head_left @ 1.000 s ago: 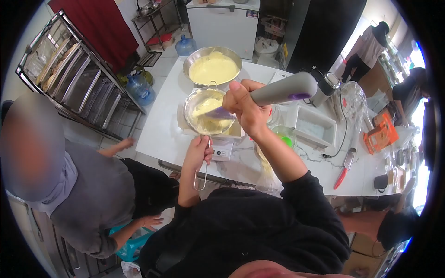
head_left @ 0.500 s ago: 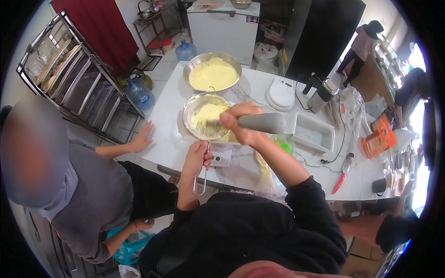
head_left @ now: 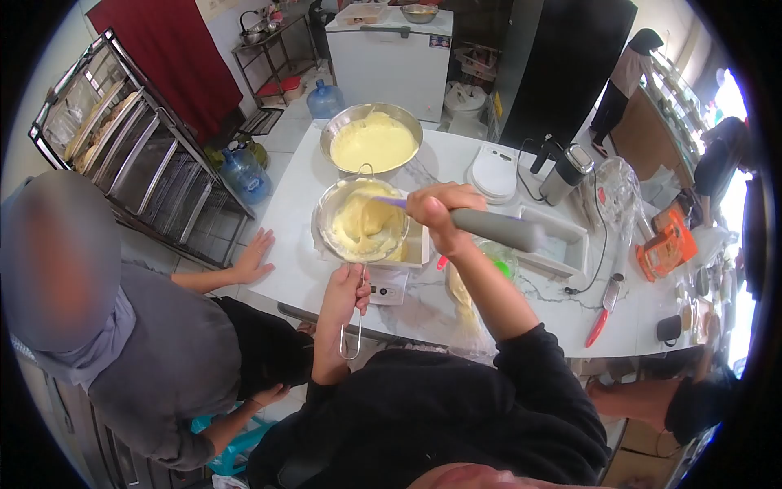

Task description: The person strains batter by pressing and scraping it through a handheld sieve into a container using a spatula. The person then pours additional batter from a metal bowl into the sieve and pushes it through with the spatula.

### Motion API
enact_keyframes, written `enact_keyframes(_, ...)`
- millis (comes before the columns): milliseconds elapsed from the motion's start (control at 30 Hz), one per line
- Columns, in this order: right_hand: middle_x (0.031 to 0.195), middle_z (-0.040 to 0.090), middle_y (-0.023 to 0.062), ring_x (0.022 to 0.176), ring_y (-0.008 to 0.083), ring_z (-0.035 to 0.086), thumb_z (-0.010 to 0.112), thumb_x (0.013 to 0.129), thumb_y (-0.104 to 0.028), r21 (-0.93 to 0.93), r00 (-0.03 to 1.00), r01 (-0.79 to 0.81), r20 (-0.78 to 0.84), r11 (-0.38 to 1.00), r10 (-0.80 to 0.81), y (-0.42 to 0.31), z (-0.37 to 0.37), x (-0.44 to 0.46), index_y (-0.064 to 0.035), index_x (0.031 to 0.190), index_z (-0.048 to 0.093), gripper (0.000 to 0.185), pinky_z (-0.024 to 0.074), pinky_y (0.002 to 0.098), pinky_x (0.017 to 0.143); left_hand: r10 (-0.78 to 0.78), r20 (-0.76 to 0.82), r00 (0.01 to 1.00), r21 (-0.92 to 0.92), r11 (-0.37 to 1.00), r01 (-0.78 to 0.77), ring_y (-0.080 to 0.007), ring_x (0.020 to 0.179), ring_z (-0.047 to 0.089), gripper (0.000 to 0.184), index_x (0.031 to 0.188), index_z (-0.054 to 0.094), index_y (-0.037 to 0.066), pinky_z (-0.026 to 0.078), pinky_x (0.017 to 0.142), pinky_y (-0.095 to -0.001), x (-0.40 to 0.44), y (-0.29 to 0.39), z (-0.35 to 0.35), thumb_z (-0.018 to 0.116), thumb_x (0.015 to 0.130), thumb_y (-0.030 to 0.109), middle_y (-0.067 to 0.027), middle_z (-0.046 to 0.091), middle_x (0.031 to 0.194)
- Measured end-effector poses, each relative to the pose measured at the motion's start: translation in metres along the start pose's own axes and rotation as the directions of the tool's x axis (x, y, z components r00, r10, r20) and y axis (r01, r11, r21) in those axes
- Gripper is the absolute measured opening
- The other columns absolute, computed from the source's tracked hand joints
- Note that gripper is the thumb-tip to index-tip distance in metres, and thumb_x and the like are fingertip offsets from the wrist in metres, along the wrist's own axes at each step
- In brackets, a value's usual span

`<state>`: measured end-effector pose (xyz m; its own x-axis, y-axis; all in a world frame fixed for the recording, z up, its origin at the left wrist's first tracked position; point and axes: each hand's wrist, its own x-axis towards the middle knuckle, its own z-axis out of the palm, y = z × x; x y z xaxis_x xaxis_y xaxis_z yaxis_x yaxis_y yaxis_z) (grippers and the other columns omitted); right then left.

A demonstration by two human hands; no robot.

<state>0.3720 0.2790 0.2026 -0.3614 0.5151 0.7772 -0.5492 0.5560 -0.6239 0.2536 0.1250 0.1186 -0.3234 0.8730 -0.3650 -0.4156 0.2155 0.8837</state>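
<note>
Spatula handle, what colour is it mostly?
The spatula handle is mostly grey; it shows in the head view, the only one.

The strainer (head_left: 327,218) hides part of the pale rectangular pan (head_left: 423,244) beneath it.

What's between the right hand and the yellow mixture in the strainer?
In the head view, the utensil's purple part runs from the right hand to the mixture.

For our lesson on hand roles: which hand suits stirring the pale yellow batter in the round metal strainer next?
Right hand, probably: it holds the purple spatula's grey handle; the left hand holds the strainer's wire handle.
</note>
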Motion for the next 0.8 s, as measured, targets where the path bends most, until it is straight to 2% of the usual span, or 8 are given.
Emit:
enact_keyframes(100,0.053,0.056,0.0079,0.044,0.0187,0.051,0.056,0.075,-0.015,-0.228,0.974,-0.222,0.003,0.948,0.228,0.008,0.009,-0.02,-0.0014,0.056,0.056,0.023,0.0399,0.0298,0.047,0.008,0.012,1.0,0.019,1.0,-0.008,-0.0071,0.036,0.033,0.025,0.078,0.042,0.006,0.032,0.032,-0.0217,0.0,0.001,0.004,0.037,0.089,0.029,0.0022,0.034,0.05)
enact_keyframes(133,0.046,0.047,0.0097,0.039,0.0169,0.044,0.046,0.08,-0.008,-0.22,0.991,-0.064,0.101,0.973,0.088,0.003,0.013,-0.021,0.0013,0.049,0.042,0.033,0.0387,0.0287,0.041,0.0,0.009,1.0,0.02,1.0,0.0,-0.0071,0.036,0.033,0.025,0.078,0.042,0.006,0.032,0.032,-0.0218,0.002,-0.002,0.002,0.037,0.089,0.028,0.0022,0.034,0.05)
enact_keyframes(267,0.046,0.046,0.0046,0.038,0.0133,0.04,0.047,0.082,-0.011,0.225,0.983,-0.181,0.019,0.957,0.181,-0.006,0.007,-0.013,-0.0006,0.049,0.044,0.034,0.0345,0.0252,0.039,-0.038,-0.025,0.999,-0.008,0.999,0.038,-0.0074,0.036,0.033,0.025,0.078,0.042,0.006,0.032,0.032,-0.0222,0.005,-0.01,-0.005,0.038,0.089,0.028,0.002,0.034,0.05)
enact_keyframes(367,0.043,0.04,0.0035,0.037,0.0135,0.035,0.047,0.083,-0.01,-0.156,0.984,-0.022,-0.176,0.988,-0.006,0.016,0.008,-0.007,-0.0007,0.052,0.043,0.033,0.0316,0.0268,0.038,0.005,-0.006,1.0,0.063,0.998,-0.005,-0.0073,0.036,0.033,0.025,0.079,0.043,0.006,0.032,0.031,-0.0223,0.001,-0.002,-0.004,0.038,0.089,0.029,0.0021,0.033,0.049)
enact_keyframes(433,0.043,0.038,0.0033,0.038,0.0132,0.034,0.048,0.083,-0.011,-0.047,0.975,-0.003,-0.221,0.999,-0.008,0.027,0.011,-0.005,-0.0012,0.053,0.042,0.033,0.0317,0.0275,0.039,0.023,-0.013,1.0,0.155,0.988,-0.021,-0.007,0.036,0.032,0.025,0.079,0.043,0.006,0.031,0.031,-0.0219,0.001,0.002,-0.004,0.037,0.089,0.028,0.0021,0.033,0.049)
enact_keyframes(500,0.045,0.041,0.004,0.04,0.0122,0.036,0.049,0.083,-0.013,0.503,0.949,-0.196,-0.12,0.842,0.293,0.03,0.016,-0.006,-0.0016,0.053,0.043,0.033,0.0321,0.0268,0.041,0.018,-0.047,0.999,0.159,0.987,-0.011,-0.0053,0.035,0.031,0.025,0.076,0.043,0.008,0.027,0.03,-0.0197,0.001,0.005,-0.008,0.04,0.088,0.03,0.0041,0.033,0.048)
enact_keyframes(600,0.046,0.042,0.005,0.041,0.0118,0.036,0.049,0.083,-0.013,0.617,0.924,-0.337,0.074,0.711,0.375,0.024,0.004,0.001,-0.0018,0.053,0.042,0.033,0.0306,0.0261,0.041,0.055,0.008,0.998,0.156,0.986,-0.056,-0.0051,0.035,0.031,0.025,0.076,0.042,0.008,0.027,0.03,-0.0196,0.003,-0.002,-0.015,0.04,0.088,0.03,0.0041,0.032,0.048)
enact_keyframes(800,0.044,0.043,0.0037,0.04,0.0101,0.038,0.049,0.083,-0.012,0.305,0.925,-0.365,0.014,0.88,0.379,-0.031,0.017,0.003,-0.0021,0.048,0.041,0.037,0.0307,0.0247,0.039,0.007,0.012,1.0,0.149,0.989,-0.008,-0.0065,0.035,0.03,0.024,0.076,0.041,0.007,0.028,0.03,-0.021,0.006,0.006,-0.008,0.036,0.089,0.026,0.0028,0.031,0.048)
